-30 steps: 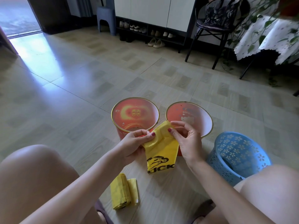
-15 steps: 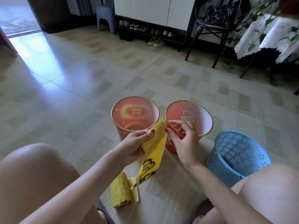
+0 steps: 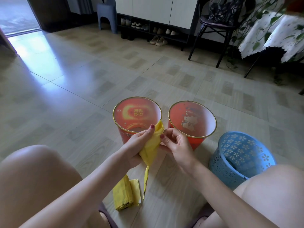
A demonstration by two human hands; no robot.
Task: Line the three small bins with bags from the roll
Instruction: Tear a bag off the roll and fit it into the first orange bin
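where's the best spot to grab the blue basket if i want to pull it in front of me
Take the blue basket by its near rim, right hand coming from above. It stands upright and open-topped by the right knee, apart from the red bins, so the rim is free; the perforated wall likely flexes.

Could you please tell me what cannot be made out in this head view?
- yellow bag: whether its mouth is open; the left hand and right hand bunch it.
- blue basket: floor partly hidden by its rim and the knee.
- bag roll: bags left, too tightly rolled.
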